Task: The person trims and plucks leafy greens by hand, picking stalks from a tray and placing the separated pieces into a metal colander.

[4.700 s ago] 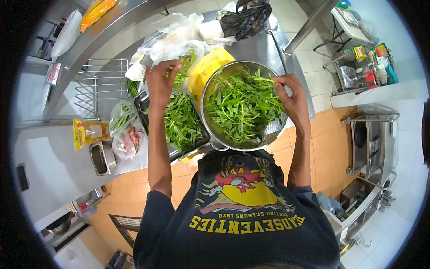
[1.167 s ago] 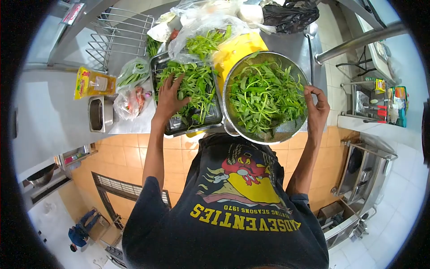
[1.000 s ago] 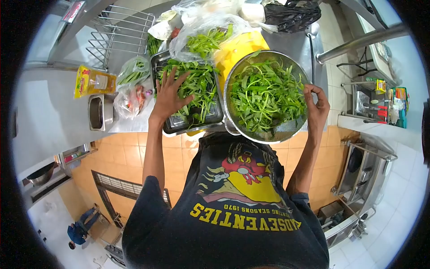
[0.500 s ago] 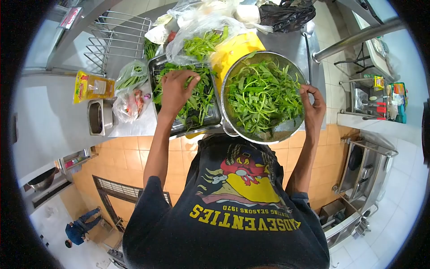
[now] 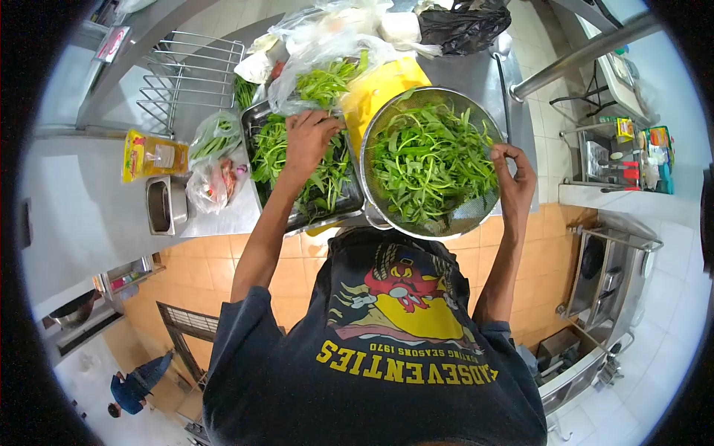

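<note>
A round mesh strainer (image 5: 379, 201) full of leafy green stems (image 5: 428, 160) stands at the front of the steel table. My right hand (image 5: 515, 177) is at its right rim, thumb and fingers pinched on the edge. To the left lies a dark rectangular tray (image 5: 296, 223) holding more leafy greens (image 5: 269, 152). Over the tray's far part is my left hand (image 5: 311, 145), its fingers bent and drawn together; anything between them is hidden. Just beyond, an open plastic bag holds cut greens (image 5: 331, 80) beside a yellow cutting board (image 5: 387, 82).
Left of the tray are bagged green vegetables (image 5: 216, 136), a bag with reddish contents (image 5: 214, 184), a steel container (image 5: 165, 204) and a yellow oil pouch (image 5: 155, 154). A wire rack (image 5: 190, 74) and black plastic bag (image 5: 465, 28) sit farther back. Another person (image 5: 137, 386) is in the background.
My left hand has shifted right over the tray, its fingers now pointing toward the strainer. My right hand stays at the strainer's rim. The whole view has shifted slightly.
</note>
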`<action>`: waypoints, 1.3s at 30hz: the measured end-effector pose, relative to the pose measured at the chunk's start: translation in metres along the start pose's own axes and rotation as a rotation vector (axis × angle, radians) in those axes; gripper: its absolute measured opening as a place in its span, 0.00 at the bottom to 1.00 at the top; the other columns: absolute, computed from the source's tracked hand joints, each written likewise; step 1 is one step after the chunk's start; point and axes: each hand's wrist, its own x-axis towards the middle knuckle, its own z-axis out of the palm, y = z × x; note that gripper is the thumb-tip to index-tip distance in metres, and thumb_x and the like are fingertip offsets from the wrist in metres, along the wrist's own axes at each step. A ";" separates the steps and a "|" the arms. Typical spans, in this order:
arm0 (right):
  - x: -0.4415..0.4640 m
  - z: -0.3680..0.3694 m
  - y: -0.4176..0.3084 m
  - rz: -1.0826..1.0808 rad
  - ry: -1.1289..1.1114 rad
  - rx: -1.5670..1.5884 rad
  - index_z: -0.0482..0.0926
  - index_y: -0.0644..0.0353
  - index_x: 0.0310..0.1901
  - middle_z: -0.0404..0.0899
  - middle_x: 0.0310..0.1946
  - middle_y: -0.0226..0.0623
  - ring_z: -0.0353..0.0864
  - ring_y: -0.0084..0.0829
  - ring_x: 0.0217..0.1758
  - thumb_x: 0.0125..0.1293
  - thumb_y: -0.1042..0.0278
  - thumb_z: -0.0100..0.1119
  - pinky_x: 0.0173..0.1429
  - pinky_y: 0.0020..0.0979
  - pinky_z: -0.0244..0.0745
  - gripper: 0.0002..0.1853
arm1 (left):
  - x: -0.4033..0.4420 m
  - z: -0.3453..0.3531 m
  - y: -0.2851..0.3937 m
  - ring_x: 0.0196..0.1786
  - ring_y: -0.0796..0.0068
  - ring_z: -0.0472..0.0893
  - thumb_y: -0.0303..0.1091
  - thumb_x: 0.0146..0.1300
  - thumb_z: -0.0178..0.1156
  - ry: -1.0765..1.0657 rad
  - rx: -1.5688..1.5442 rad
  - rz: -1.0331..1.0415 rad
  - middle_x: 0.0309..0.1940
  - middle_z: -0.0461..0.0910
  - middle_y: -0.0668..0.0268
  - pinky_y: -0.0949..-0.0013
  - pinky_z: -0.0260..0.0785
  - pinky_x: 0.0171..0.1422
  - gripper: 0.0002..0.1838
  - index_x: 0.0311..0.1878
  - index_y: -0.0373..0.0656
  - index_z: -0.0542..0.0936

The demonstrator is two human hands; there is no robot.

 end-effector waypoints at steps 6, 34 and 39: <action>0.002 0.000 -0.004 0.021 -0.010 -0.032 0.85 0.63 0.45 0.84 0.42 0.33 0.79 0.24 0.47 0.68 0.69 0.66 0.56 0.28 0.72 0.08 | -0.024 -0.043 -0.002 0.56 0.68 0.76 0.35 0.61 0.65 -0.262 0.079 0.064 0.44 0.85 0.75 0.52 0.58 0.61 0.07 0.41 0.56 0.87; 0.006 0.026 -0.011 -0.007 -0.177 0.175 0.86 0.61 0.47 0.81 0.36 0.31 0.78 0.23 0.42 0.65 0.74 0.67 0.49 0.25 0.72 0.10 | 0.043 -0.028 0.149 0.41 0.67 0.82 0.34 0.62 0.70 -0.061 -0.875 -0.117 0.37 0.87 0.62 0.65 0.72 0.50 0.11 0.46 0.41 0.86; 0.007 0.028 -0.007 0.064 -0.216 0.291 0.86 0.63 0.48 0.83 0.38 0.30 0.79 0.21 0.42 0.66 0.72 0.67 0.50 0.25 0.74 0.10 | 0.049 -0.028 0.169 0.41 0.69 0.81 0.32 0.56 0.74 -0.106 -0.781 0.125 0.39 0.87 0.63 0.67 0.72 0.54 0.15 0.47 0.42 0.87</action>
